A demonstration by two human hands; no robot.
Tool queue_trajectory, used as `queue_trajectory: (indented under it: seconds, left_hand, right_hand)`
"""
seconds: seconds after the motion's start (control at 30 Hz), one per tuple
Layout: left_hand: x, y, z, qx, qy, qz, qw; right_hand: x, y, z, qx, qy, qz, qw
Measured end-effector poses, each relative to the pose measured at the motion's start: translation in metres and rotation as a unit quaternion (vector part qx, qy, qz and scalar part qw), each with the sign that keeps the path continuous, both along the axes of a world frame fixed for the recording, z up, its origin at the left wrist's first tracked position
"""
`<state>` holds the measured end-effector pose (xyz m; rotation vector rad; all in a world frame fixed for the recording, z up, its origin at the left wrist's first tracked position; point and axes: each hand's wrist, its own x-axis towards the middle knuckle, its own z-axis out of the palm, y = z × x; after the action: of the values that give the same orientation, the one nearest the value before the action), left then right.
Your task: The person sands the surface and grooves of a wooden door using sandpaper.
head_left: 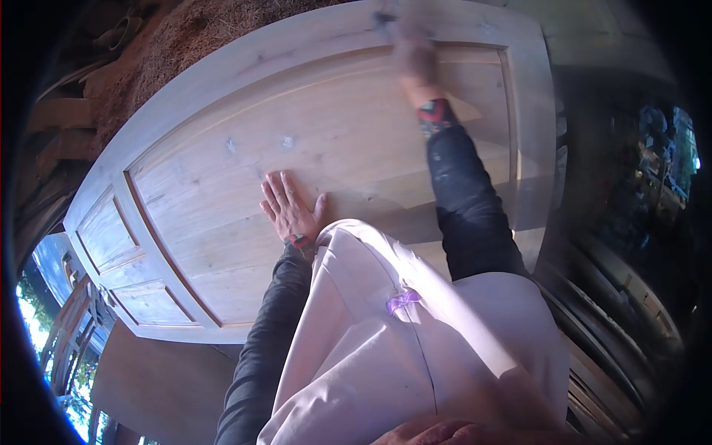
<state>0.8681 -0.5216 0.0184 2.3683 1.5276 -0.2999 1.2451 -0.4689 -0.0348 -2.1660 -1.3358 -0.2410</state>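
Observation:
A pale wooden panelled door [245,148] lies in front of me, with one large panel and two small panels at its left end. My left hand [291,210] rests flat on the large panel, its fingers spread and holding nothing. Over the far rail of the door, my right hand [415,55] is smeared by motion, so its fingers cannot be made out. Beside it shows a small dark blurred shape [383,18], whose kind I cannot tell. Two whitish patches [287,141] mark the panel beyond my left hand.
Brown shavings or sawdust [174,55] cover the ground behind the door. Long boards [615,289] are stacked at the right, and a brown sheet [159,378] stands below the door's left end. A pale apron [356,326] with a purple tie covers my front.

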Motion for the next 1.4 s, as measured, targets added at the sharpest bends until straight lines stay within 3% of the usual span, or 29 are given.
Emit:
queue_trajectory:
  seconds: [0.03, 0.13, 0.23, 0.3, 0.37, 0.4, 0.43, 0.47, 0.57, 0.6, 0.67, 0.73, 0.77, 0.8, 0.83, 0.93, 0.97, 1.0, 1.07, 1.1, 1.23, 1.3, 1.37, 1.4]
  left_hand:
    - [0.000, 0.001, 0.000, -0.001, 0.003, 0.000, 1.000]
    - [0.001, 0.000, 0.001, -0.005, -0.008, 0.003, 1.000]
    - [0.004, 0.001, 0.006, -0.014, -0.002, 0.009, 1.000]
    - [0.006, 0.002, 0.011, -0.019, -0.007, 0.018, 1.000]
    - [0.005, 0.002, 0.011, -0.014, -0.015, 0.021, 1.000]
    - [-0.012, -0.003, -0.017, 0.086, 0.130, -0.067, 0.986]
    - [-0.028, -0.007, -0.045, 0.193, 0.269, -0.142, 0.933]
    - [-0.033, -0.009, -0.053, 0.227, 0.287, -0.154, 0.918]
    - [-0.022, -0.007, -0.034, 0.109, 0.146, -0.082, 0.980]
    - [-0.015, -0.005, -0.022, 0.043, 0.076, -0.038, 0.995]
    - [-0.004, 0.002, 0.002, -0.044, -0.001, 0.021, 0.999]
    - [0.002, 0.006, 0.015, -0.075, -0.034, 0.042, 0.996]
    - [0.004, 0.006, 0.017, -0.078, -0.027, 0.045, 0.996]
    - [0.004, 0.007, 0.015, -0.076, -0.040, 0.043, 0.995]
    - [0.001, 0.006, 0.015, -0.077, -0.049, 0.040, 0.995]
    - [0.001, 0.008, 0.017, -0.088, -0.052, 0.039, 0.994]
    - [0.002, 0.010, 0.018, -0.095, -0.053, 0.041, 0.993]
    - [0.003, 0.009, 0.020, -0.101, -0.051, 0.043, 0.993]
    - [0.002, 0.010, 0.023, -0.116, -0.054, 0.057, 0.990]
    - [-0.004, 0.006, 0.014, -0.135, -0.125, 0.101, 0.978]
    - [-0.040, -0.017, -0.071, -0.191, -0.412, 0.255, 0.853]
    - [-0.032, -0.018, -0.053, -0.172, -0.339, 0.219, 0.899]
    - [0.001, 0.006, 0.019, -0.086, -0.045, 0.049, 0.994]
    - [0.000, 0.005, 0.014, -0.079, -0.041, 0.046, 0.995]
  right_hand:
    - [0.039, -0.026, -0.003, -0.007, -0.079, -0.079, 0.994]
    - [0.099, -0.070, -0.028, -0.026, -0.137, -0.190, 0.972]
    - [0.023, -0.013, 0.009, -0.100, -0.074, -0.172, 0.977]
    - [-0.063, 0.054, 0.000, -0.029, -0.068, -0.067, 0.995]
    - [-0.169, 0.122, 0.008, 0.119, 0.036, 0.054, 0.991]
    - [-0.225, 0.156, -0.004, 0.097, 0.071, 0.078, 0.990]
    - [-0.264, 0.179, 0.004, 0.072, 0.071, 0.190, 0.977]
    - [-0.306, 0.203, -0.001, 0.037, 0.107, 0.236, 0.965]
    - [-0.305, 0.218, 0.010, -0.040, 0.088, 0.298, 0.950]
    - [-0.275, 0.211, 0.004, 0.013, 0.061, 0.278, 0.958]
    - [-0.186, 0.170, -0.002, 0.089, 0.058, 0.201, 0.974]
    - [-0.085, 0.110, 0.003, -0.122, 0.071, 0.088, 0.986]
    - [-0.034, 0.077, -0.010, -0.028, -0.153, 0.007, 0.988]
    - [0.008, 0.045, -0.013, -0.037, -0.178, -0.036, 0.983]
    - [0.072, 0.015, -0.057, -0.028, -0.102, -0.072, 0.992]
    - [0.047, 0.022, -0.030, -0.199, -0.085, -0.210, 0.953]
    - [0.001, 0.051, -0.012, -0.130, -0.115, -0.142, 0.974]
    - [-0.056, 0.088, 0.004, -0.091, -0.007, -0.107, 0.990]
    - [-0.180, 0.153, -0.007, 0.056, -0.005, 0.016, 0.998]
    - [-0.232, 0.180, -0.006, 0.109, 0.017, 0.096, 0.989]
    - [-0.338, 0.234, 0.004, 0.027, 0.047, 0.245, 0.968]
    - [-0.289, 0.221, 0.012, 0.029, 0.009, 0.274, 0.961]
    - [-0.202, 0.191, 0.010, 0.019, -0.006, 0.241, 0.970]
    - [-0.145, 0.169, -0.001, 0.061, 0.011, 0.208, 0.976]
